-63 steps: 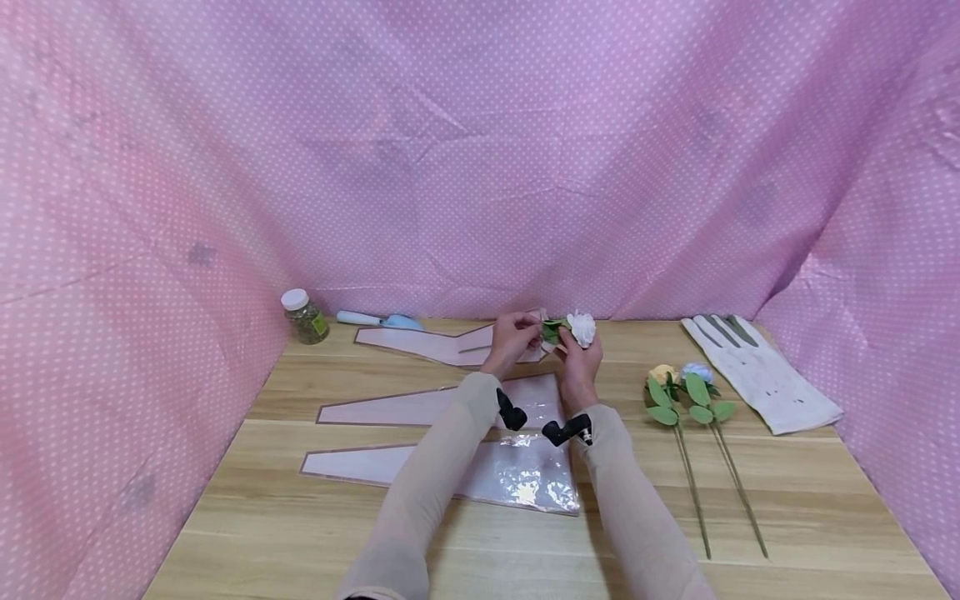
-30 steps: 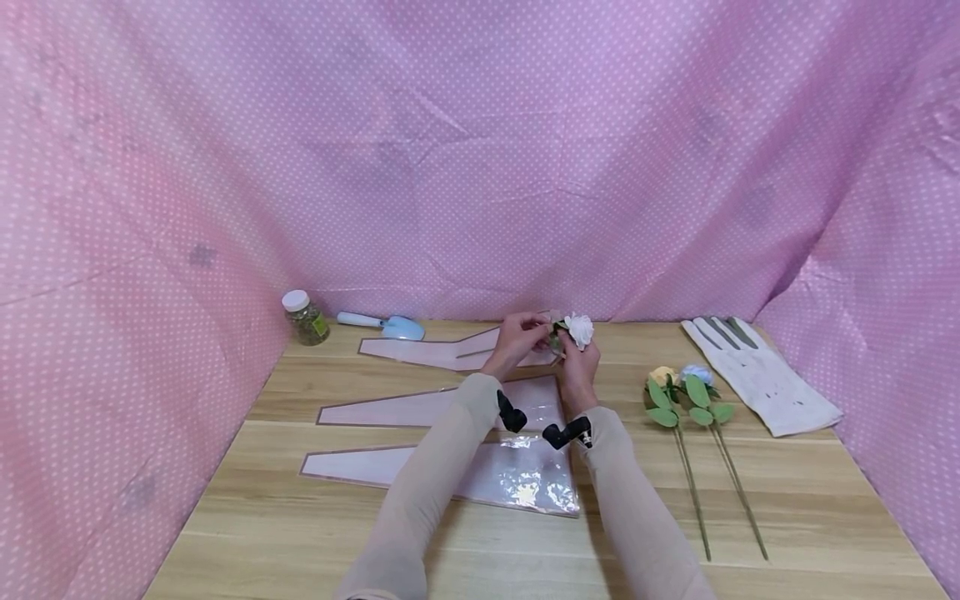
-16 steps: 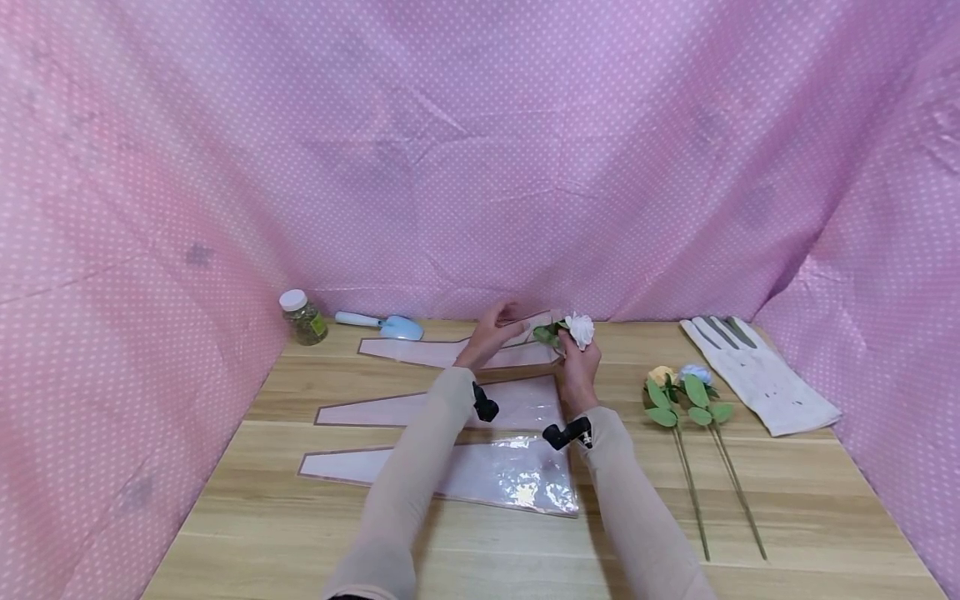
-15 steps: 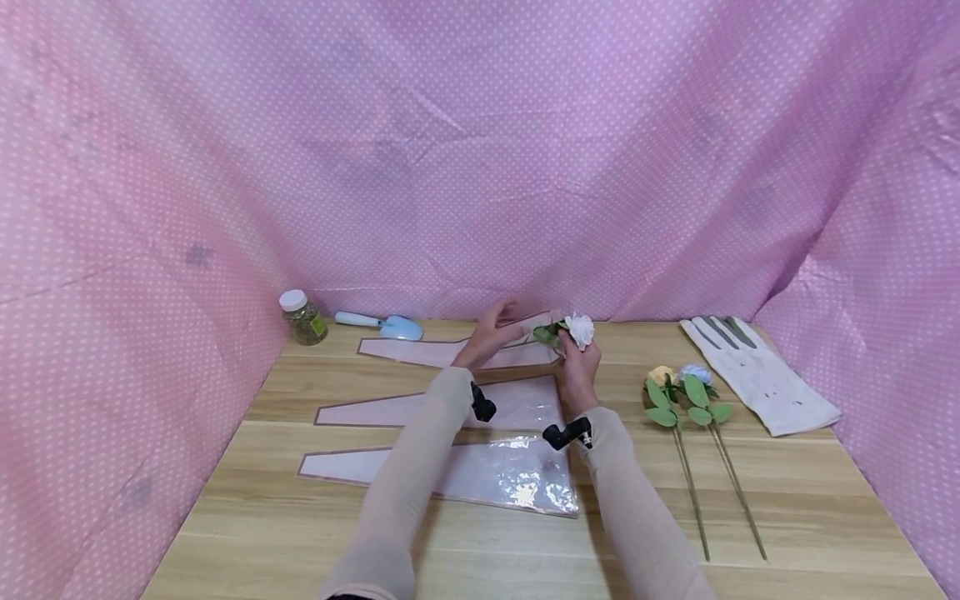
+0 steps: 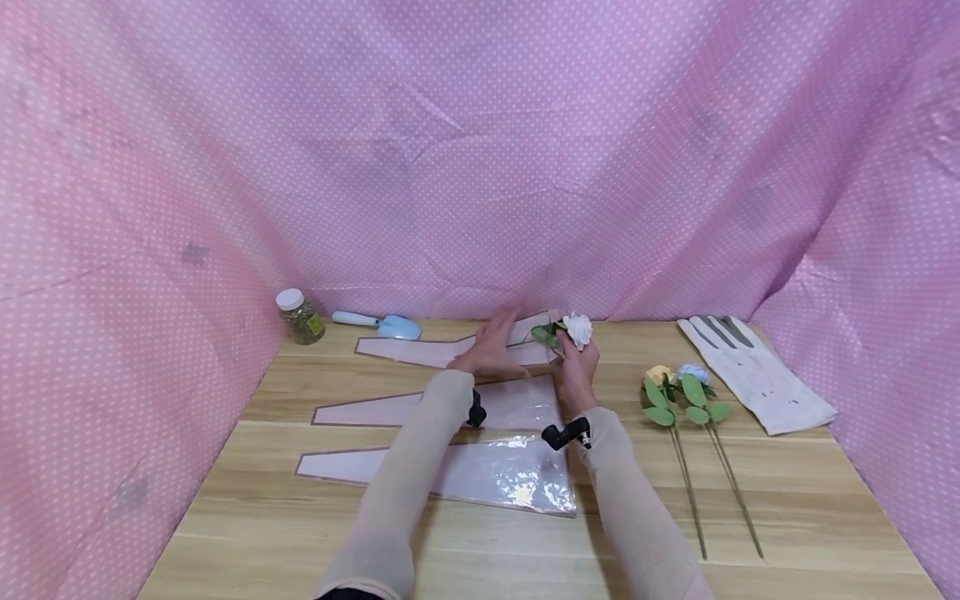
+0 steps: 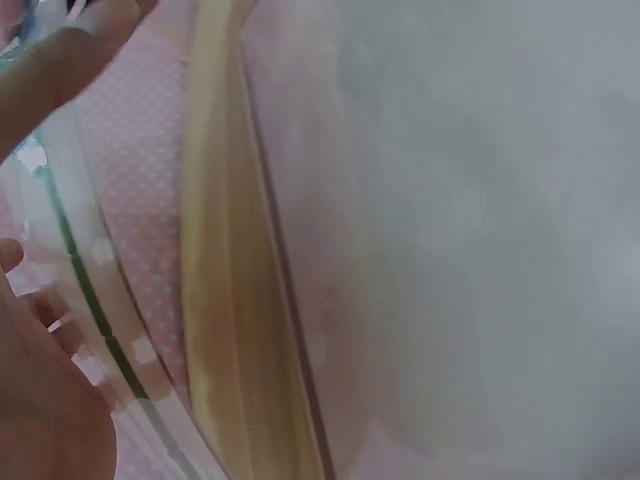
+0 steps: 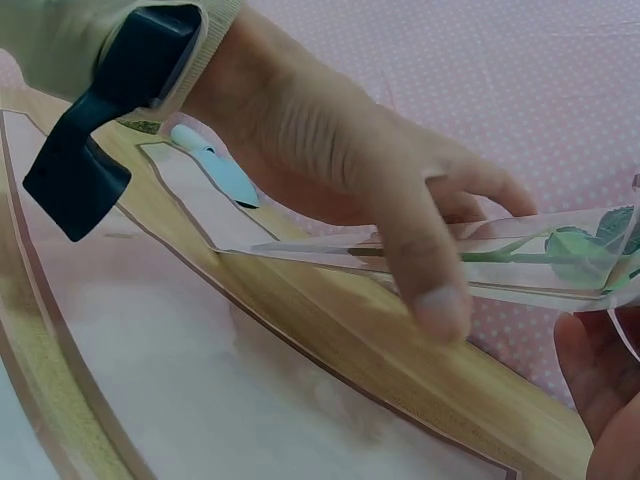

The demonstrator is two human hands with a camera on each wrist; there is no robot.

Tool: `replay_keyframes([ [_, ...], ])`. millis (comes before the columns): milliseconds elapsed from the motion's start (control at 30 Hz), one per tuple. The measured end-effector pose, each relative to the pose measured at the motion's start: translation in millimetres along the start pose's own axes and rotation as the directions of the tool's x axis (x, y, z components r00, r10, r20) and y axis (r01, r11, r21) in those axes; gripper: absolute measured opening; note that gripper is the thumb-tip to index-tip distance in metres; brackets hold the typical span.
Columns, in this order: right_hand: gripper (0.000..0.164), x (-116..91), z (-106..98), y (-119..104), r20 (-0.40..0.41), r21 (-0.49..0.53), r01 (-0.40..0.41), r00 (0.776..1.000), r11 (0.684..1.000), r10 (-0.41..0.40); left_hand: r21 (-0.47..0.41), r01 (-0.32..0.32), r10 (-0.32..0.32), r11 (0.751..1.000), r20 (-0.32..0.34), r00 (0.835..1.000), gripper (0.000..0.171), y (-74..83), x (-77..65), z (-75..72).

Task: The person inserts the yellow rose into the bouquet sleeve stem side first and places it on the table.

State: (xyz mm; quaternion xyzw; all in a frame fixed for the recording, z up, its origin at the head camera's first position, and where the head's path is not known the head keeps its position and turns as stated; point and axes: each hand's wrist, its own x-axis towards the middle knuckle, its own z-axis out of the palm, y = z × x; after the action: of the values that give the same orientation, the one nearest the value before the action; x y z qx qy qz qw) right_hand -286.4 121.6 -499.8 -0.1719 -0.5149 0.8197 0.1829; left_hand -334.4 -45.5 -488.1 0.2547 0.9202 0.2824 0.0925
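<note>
Left hand (image 5: 487, 343) shifted from mouth to mid-length of clear, brown-edged sleeve (image 5: 405, 350); fingers now extended, thumb apart. White rose (image 5: 578, 331) thus appears steadied by right hand (image 5: 579, 371) alone, gripped just below bloom, near far edge of desk (image 5: 240, 517). Petals ruffled; green leaves (image 5: 545, 335) beneath; stem enclosed, seen through film. Sleeve bent upward midway, tapered end laid low. Nearer: two flat sleeves (image 5: 510, 475). At right: yellow rose (image 5: 660, 377), blue rose (image 5: 692, 373), glove (image 5: 780, 387).

A wood-grain tabletop (image 5: 240, 517) is bearing two flat sleeves (image 5: 510, 483), a lidded jar (image 5: 302, 320), a pale-blue trowel (image 5: 397, 327), yellow (image 5: 660, 397) and blue (image 5: 694, 392) stemmed flowers, and a white glove (image 5: 772, 390).
</note>
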Motion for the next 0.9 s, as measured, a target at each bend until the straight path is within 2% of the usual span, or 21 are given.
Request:
replay_keyframes([
  [233, 0.022, -0.7, 1.0, 0.5, 0.012, 0.035, 0.002, 1.000, 0.999, -0.002, 0.100, -0.008, 0.006, 0.995, 0.015, 1.000, 0.121, 0.9, 1.2, 3.4],
  [367, 0.025, 0.1, 0.7, -0.6, 0.018, -0.001, -0.013, 1.000, 1.000, 0.013, 0.137, -0.030, 0.030, 0.990, 0.004, 1.000, 0.120, 2.8, 1.2, 1.9],
  [467, 0.031, 0.5, 0.0, -2.4, 0.037, -0.036, -0.014, 0.999, 0.999, 0.015, 0.143, -0.019, 0.020, 0.989, -0.007, 1.000, 0.117, 2.4, 1.4, 1.5],
  [533, 0.035, -0.1, -1.0, -4.5, 0.075, -0.030, -0.016, 0.997, 0.999, 0.019, 0.141, -0.005, 0.007, 0.990, -0.013, 1.000, 0.115, 1.6, 1.7, 1.6],
  [767, 0.037, -2.7, -11.1, -13.8, 0.212, -0.158, 0.011, 0.977, 0.987, 0.023, 0.126, 0.009, -0.004, 0.992, -0.036, 0.999, 0.110, -0.1, 0.3, 0.7],
  [900, 0.038, -3.5, -17.2, -19.0, 0.295, -0.139, 0.019, 0.955, 0.990, 0.023, 0.112, 0.002, 0.003, 0.994, -0.044, 0.999, 0.108, -0.1, -0.4, 1.2],
])
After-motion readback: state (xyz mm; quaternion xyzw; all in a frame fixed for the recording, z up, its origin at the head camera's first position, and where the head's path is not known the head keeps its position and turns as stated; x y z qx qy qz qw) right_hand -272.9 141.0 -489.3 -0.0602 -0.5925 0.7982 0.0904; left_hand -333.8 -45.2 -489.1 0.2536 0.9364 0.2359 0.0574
